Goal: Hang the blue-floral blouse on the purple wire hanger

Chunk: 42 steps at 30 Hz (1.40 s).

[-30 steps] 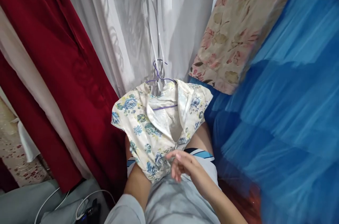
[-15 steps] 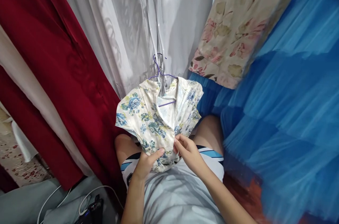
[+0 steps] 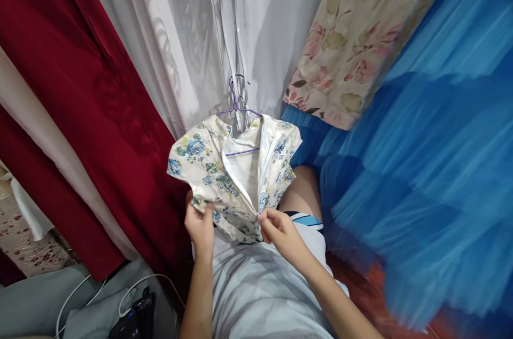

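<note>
White drapes [image 3: 276,29] hang behind the top [image 3: 208,176], which sits on its hanger [image 3: 235,108]. The left hand [image 3: 199,227] grips its side edge; the right hand [image 3: 279,227] pinches the opening's lower end. Uneven pulling could strain the cloth or dislodge the hanger.

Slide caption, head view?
Floral garment on a purple hanger, left hand gripping its side, right hand pinching its opening's lower end.

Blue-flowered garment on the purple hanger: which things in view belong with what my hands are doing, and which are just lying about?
In use:
blue-flowered garment, left hand gripping its side, right hand pinching its front opening's lower end
purple hanger, inside it

Just around:
red cloth
white drapes
pink-flowered cloth
blue ruffled fabric
black device
</note>
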Tool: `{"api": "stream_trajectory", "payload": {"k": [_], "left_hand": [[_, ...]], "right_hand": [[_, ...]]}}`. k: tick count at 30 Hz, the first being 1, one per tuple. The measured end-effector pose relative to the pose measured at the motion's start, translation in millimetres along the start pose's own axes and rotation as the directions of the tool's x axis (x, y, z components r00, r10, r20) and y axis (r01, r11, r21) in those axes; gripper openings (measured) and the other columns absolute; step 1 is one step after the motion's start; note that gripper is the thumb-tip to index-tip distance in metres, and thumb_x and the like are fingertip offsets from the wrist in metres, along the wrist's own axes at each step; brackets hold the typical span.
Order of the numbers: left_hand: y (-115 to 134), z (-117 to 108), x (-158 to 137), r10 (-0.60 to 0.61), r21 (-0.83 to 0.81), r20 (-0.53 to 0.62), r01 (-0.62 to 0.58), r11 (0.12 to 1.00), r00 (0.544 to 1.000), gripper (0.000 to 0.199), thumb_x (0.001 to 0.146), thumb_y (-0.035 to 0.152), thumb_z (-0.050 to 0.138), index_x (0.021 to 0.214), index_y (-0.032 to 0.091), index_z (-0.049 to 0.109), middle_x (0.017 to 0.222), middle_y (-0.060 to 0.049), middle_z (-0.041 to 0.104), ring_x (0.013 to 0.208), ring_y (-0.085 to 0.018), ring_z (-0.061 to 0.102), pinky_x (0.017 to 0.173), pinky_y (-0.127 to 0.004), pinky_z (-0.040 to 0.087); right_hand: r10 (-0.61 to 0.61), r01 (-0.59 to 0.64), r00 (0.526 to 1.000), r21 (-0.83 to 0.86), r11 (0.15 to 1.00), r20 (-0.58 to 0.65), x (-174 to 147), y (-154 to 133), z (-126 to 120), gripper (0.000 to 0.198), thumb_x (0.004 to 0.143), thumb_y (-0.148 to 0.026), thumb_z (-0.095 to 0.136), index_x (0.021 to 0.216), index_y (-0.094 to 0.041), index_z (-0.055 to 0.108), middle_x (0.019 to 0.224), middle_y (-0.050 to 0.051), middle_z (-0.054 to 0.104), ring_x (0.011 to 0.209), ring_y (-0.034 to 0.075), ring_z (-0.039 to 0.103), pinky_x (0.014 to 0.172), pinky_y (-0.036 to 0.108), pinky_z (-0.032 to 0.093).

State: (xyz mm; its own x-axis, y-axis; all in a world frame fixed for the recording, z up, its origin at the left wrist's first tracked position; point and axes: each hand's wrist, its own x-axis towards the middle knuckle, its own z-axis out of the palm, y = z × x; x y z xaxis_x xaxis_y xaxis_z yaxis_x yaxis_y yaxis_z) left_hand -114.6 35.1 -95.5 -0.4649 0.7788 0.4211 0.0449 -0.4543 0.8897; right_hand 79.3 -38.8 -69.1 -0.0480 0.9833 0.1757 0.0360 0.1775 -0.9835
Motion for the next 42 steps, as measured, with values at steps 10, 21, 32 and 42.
{"api": "stream_trajectory", "payload": {"k": [10,21,32,42], "left_hand": [[25.0,28.8,-64.0,0.049,0.155,0.597,-0.175,0.972,0.801,0.006,0.090,0.026,0.058,0.093,0.020,0.060,0.089,-0.004,0.065,0.085,-0.019,0.061,0.079,-0.029,0.047],[25.2,44.0,-62.0,0.012,0.255,0.712,-0.273,0.928,0.702,0.013,0.087,0.016,0.053,0.075,0.020,0.049,0.076,-0.002,0.057,0.071,-0.016,0.054,0.065,-0.025,0.040],[66.3,52.7,24.6,0.236,-0.006,0.460,-0.262,0.965,0.856,0.032,0.096,0.034,0.054,0.125,0.021,0.056,0.091,-0.004,0.066,0.084,-0.016,0.064,0.080,-0.028,0.051],[140.3,109.3,107.0,0.640,-0.037,0.495,-0.721,0.691,0.588,0.022,0.098,0.037,0.052,0.091,0.018,0.061,0.079,-0.001,0.063,0.072,-0.013,0.062,0.071,-0.024,0.048]], "right_hand": [[0.013,-0.011,1.000,0.113,0.994,-0.023,-0.6,8.0,13.9,0.041,0.087,-0.055,0.062,0.071,-0.018,0.052,0.048,-0.003,0.053,0.043,0.010,0.045,0.046,0.024,0.031],[-0.367,0.394,0.906,0.106,0.913,-0.210,136.6,-124.7,-6.9,0.032,0.084,-0.039,0.067,0.065,-0.014,0.062,0.047,-0.001,0.056,0.039,0.007,0.041,0.040,0.021,0.032],[-0.359,0.404,0.891,0.124,0.906,-0.278,123.6,-112.9,9.3,0.033,0.081,-0.047,0.068,0.072,-0.018,0.055,0.044,-0.005,0.053,0.035,0.007,0.040,0.038,0.021,0.030],[-0.495,0.493,0.805,-0.096,0.865,-0.326,142.1,-104.6,7.5,0.027,0.085,-0.040,0.062,0.071,-0.018,0.053,0.052,-0.005,0.048,0.044,0.008,0.040,0.045,0.022,0.028]]}}
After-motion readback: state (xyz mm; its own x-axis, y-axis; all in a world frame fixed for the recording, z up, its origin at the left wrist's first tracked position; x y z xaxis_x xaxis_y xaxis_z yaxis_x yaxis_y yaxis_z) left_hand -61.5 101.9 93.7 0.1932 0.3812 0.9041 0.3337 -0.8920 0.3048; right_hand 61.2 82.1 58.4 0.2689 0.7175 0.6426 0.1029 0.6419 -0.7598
